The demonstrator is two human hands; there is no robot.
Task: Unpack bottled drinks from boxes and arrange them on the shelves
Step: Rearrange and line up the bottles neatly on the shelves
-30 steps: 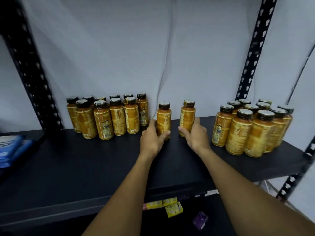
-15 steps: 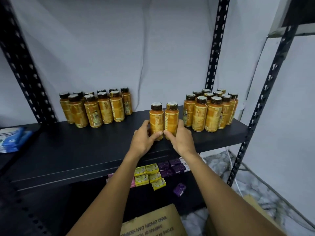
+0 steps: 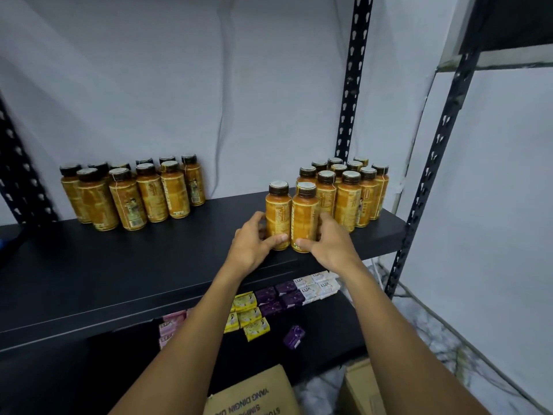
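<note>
Front bottles (image 3: 303, 217): smooth bodies in glossy orange printed wrap, prob. plastic, w/ dark caps (image 3: 279, 187) and pale shiny tops. Shelf (image 3: 119, 265) board is smooth matt black, uprights (image 3: 350, 85) are black-painted perforated metal, wall (image 3: 179, 70) behind is flat matt. Lower down, soap packs (image 3: 254, 327) sit in shiny wrappers; box (image 3: 251, 393) is plain brown cardboard, matt, w/ dark print.

A small shop or stockroom: black slotted-steel shelving (image 3: 353, 85) carries identical bottled drinks (image 3: 131, 196) clustered at 10 and 1 o'clock, rows of Lux soap bars (image 3: 314, 289) on the lower shelf (image 3: 329, 330) at 6 o'clock, and cardboard cartons (image 3: 254, 393) beneath.
</note>
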